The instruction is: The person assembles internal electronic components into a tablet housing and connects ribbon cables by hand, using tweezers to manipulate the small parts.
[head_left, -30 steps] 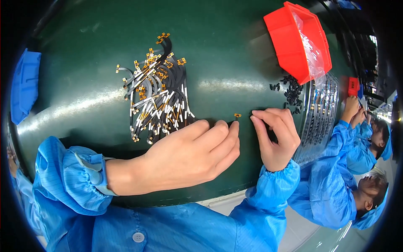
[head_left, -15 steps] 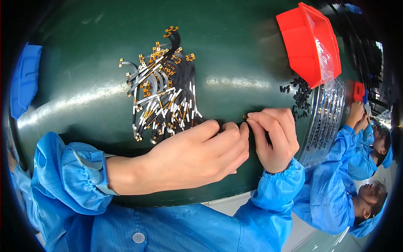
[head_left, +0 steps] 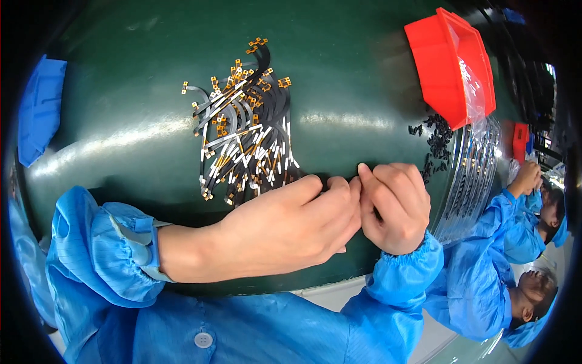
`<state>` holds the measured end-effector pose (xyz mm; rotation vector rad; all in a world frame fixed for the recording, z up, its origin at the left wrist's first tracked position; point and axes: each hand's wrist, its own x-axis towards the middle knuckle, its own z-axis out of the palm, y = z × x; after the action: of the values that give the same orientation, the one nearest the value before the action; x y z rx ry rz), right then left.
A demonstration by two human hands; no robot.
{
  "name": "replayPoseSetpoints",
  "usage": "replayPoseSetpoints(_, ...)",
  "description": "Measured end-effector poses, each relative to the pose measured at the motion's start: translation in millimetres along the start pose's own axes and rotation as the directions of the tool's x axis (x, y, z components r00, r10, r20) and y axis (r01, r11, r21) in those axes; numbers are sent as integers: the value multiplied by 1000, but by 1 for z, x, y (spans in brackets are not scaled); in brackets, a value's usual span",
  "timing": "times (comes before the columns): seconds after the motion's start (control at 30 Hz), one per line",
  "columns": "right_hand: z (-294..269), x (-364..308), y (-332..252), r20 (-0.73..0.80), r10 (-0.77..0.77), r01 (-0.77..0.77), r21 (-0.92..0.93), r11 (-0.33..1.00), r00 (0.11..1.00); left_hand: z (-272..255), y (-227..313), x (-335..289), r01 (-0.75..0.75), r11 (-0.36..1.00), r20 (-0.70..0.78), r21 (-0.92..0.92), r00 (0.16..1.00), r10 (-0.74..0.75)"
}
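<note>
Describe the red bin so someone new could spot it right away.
On the dark green table, look to the far right corner. The red bin sits there tilted, with clear plastic inside. It is the table's only red thing, above small black parts.

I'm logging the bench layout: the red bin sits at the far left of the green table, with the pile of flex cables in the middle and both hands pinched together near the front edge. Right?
Not quite. The head view shows the red bin at the far right of the green table, not the left. The pile of flex cables is in the middle, and the left hand and right hand meet near the front edge.
</note>
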<state>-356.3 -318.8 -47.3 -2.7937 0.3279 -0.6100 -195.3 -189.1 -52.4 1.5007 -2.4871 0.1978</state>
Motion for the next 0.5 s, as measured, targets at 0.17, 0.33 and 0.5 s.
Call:
replayPoseSetpoints(0.17,-1,-1,5,-8,240,-232,232,945,971,-41,12,-25,-48,984,-100,-171,994,31)
replayPoseSetpoints(0.33,-17,-10,19,36,320,-320,197,927,947,-36,29,-29,78,972,36,-221,997,-72)
replayPoseSetpoints(0.5,-3,-4,-6,-26,315,-306,169,937,949,-24,22,-67,74,989,16,-127,997,-72)
